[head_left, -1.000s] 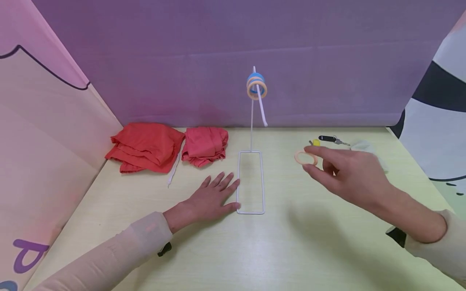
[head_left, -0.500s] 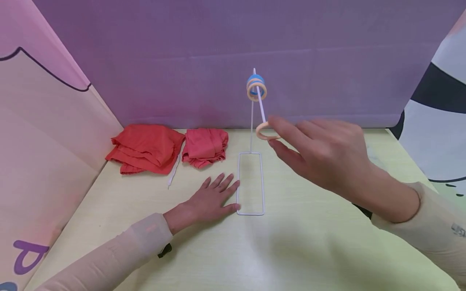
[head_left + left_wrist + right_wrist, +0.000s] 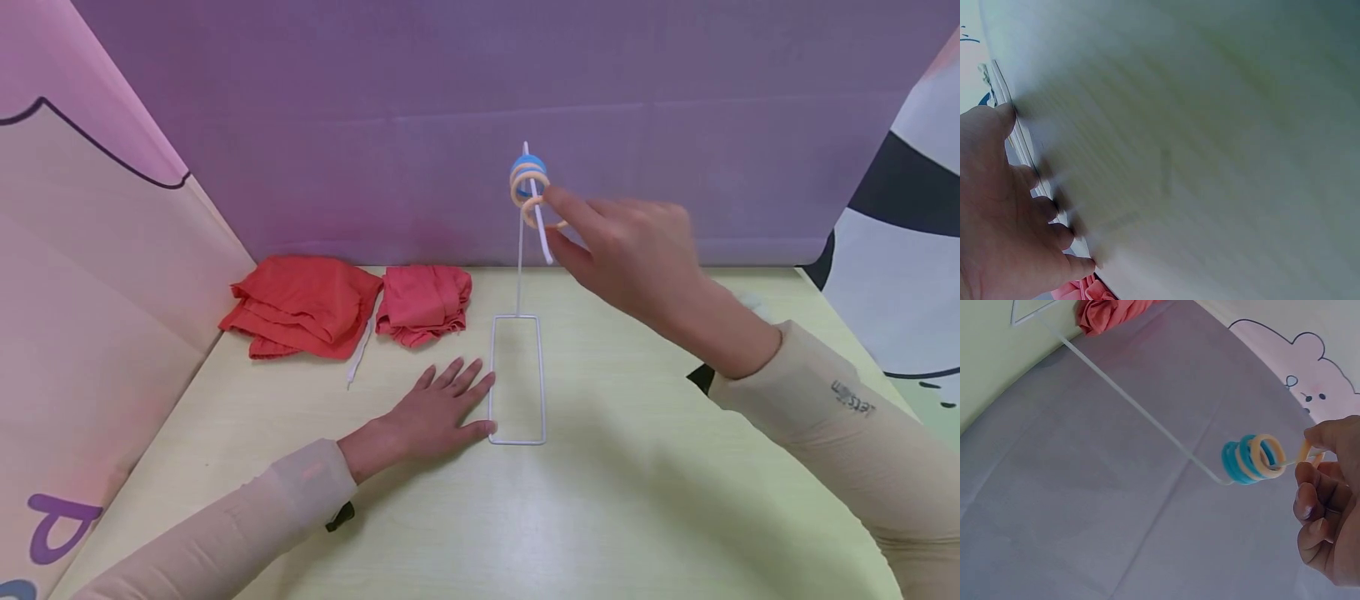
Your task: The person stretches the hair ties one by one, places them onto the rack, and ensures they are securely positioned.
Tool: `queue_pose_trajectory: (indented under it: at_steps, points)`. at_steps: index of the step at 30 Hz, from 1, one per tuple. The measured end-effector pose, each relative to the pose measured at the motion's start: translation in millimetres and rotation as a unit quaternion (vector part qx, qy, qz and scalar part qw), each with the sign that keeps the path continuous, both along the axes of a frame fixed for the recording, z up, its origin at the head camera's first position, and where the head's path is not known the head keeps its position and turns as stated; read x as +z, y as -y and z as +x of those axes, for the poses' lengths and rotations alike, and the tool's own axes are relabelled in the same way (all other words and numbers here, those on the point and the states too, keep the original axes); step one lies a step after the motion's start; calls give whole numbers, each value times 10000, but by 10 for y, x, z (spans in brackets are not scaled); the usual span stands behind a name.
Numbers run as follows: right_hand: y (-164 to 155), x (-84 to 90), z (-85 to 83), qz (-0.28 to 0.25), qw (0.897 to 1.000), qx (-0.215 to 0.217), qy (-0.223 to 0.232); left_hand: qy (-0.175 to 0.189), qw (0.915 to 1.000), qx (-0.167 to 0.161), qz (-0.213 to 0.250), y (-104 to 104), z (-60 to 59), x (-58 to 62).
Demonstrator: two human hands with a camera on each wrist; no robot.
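A white wire stand (image 3: pixel 518 275) rises from a rectangular base (image 3: pixel 491 383) on the pale green table (image 3: pixel 615 500). Blue and peach rings (image 3: pixel 527 177) hang near the top of its slanted arm. My right hand (image 3: pixel 553 213) pinches another peach ring (image 3: pixel 529 212) just below them, with the arm passing through it. In the right wrist view the hung rings (image 3: pixel 1251 459) sit beside the held ring (image 3: pixel 1304 450) and my fingers (image 3: pixel 1319 487). My left hand (image 3: pixel 450 400) lies flat on the table and touches the base's left side, as the left wrist view shows with the hand (image 3: pixel 1004 225) against the wire (image 3: pixel 1015 134).
Two folded red cloths (image 3: pixel 303 304) (image 3: pixel 422 300) lie at the back left, with a white strip (image 3: pixel 358 354) between them. A purple backdrop (image 3: pixel 375 125) closes the rear. A pale crumpled thing (image 3: pixel 750 304) shows behind my right forearm.
My right hand carried the peach ring from low over the table on the right, up and left to the stand's slanted arm, then slid it up towards the other rings. The left hand stayed put.
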State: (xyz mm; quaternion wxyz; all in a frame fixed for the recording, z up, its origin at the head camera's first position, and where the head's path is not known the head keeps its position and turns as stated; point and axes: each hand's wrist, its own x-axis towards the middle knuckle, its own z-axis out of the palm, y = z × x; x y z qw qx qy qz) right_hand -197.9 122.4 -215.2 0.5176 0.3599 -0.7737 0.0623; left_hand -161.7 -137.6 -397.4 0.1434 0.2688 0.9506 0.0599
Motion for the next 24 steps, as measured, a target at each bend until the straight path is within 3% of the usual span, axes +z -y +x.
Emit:
queue_pose_trajectory:
  at_steps: [6, 14, 19, 24]
  points:
    - [23, 6, -153, 149, 9988, -385, 249, 9, 10000, -17, -46, -11, -5, 4]
    - [36, 7, -263, -60, 9980, -423, 466, -1, 10000, -26, -7, -28, -2, 7]
    - [26, 7, -255, -26, 9969, -504, 609, -45, 10000, -35, 19, -15, 5, -4]
    - [-69, 12, -141, 184, 9926, -711, 971, -81, 9998, -112, 119, 65, -12, 42]
